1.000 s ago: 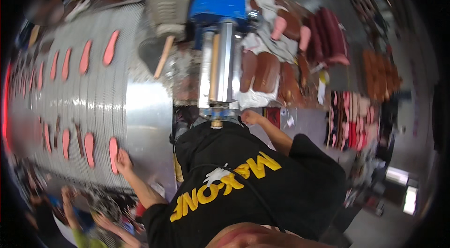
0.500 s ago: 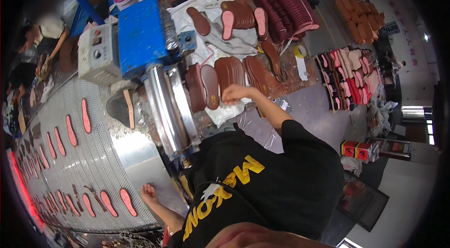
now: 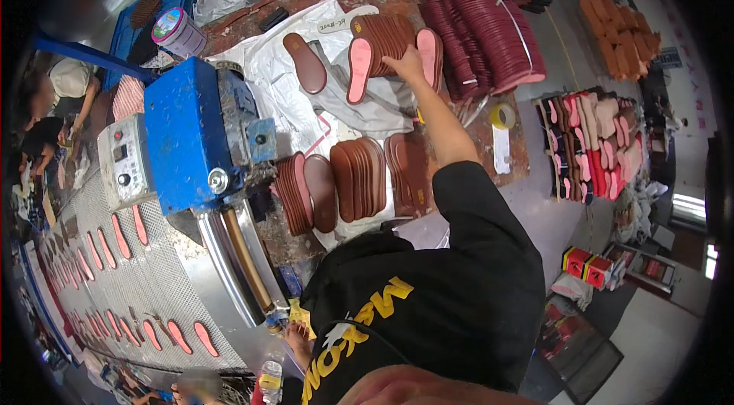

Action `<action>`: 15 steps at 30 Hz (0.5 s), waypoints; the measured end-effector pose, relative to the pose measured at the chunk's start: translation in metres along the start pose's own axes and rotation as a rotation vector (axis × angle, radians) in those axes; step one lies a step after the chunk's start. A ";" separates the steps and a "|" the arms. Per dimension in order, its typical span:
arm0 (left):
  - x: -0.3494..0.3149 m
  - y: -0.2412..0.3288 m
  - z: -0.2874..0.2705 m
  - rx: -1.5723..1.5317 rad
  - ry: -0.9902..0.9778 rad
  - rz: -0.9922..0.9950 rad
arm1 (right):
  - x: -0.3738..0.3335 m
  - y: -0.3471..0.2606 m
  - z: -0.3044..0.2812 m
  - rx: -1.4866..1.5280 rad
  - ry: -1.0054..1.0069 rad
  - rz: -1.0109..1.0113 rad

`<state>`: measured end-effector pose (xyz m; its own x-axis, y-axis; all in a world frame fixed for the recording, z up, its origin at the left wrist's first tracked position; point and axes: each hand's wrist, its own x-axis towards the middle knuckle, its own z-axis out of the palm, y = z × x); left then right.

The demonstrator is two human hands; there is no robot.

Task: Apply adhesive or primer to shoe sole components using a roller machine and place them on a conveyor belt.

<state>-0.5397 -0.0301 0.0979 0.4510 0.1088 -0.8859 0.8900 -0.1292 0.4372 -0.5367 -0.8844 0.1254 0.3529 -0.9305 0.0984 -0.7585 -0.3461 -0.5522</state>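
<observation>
My right hand (image 3: 405, 65) is on a stack of brown insoles (image 3: 380, 32) at the far side of the table, fingers closed on its near edge. Pink undersides face out at both ends of this stack. A single brown insole (image 3: 305, 63) lies to its left on white cloth. Nearer to me stand more brown insole stacks (image 3: 357, 179), one beside a blue machine (image 3: 187, 137) with a shiny metal roller (image 3: 229, 271). My left hand (image 3: 299, 341) is low by the roller's near end, fingers loosely bent, with nothing seen in it.
A mesh conveyor (image 3: 164, 283) carries rows of pink insoles at left. Tied dark-red insole bundles (image 3: 489, 30) and a tape roll (image 3: 501, 116) lie right of my right arm. A bucket (image 3: 179, 32) stands behind the machine. A co-worker (image 3: 73, 87) is at far left.
My right hand has moved from the near insole stack to the far one. My left hand has shifted from beside the metal plate to the roller's near end. The view has turned.
</observation>
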 end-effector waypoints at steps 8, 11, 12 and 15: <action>-0.037 -0.007 0.006 0.385 0.087 0.102 | 0.032 -0.043 0.024 -0.213 -0.088 0.229; -0.045 -0.001 0.006 -0.094 0.159 0.084 | 0.034 -0.038 0.049 -0.135 -0.092 0.239; -0.053 0.001 -0.008 -0.092 0.175 0.085 | 0.028 -0.035 0.051 -0.128 -0.107 0.242; -0.065 0.008 -0.029 -0.284 0.365 0.089 | 0.027 -0.012 0.050 0.080 -0.112 0.073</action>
<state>-0.5600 -0.0095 0.1638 0.4752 0.4555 -0.7528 0.8068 0.1157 0.5793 -0.4910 -0.8992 0.0930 0.3607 -0.9320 -0.0354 -0.7402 -0.2630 -0.6188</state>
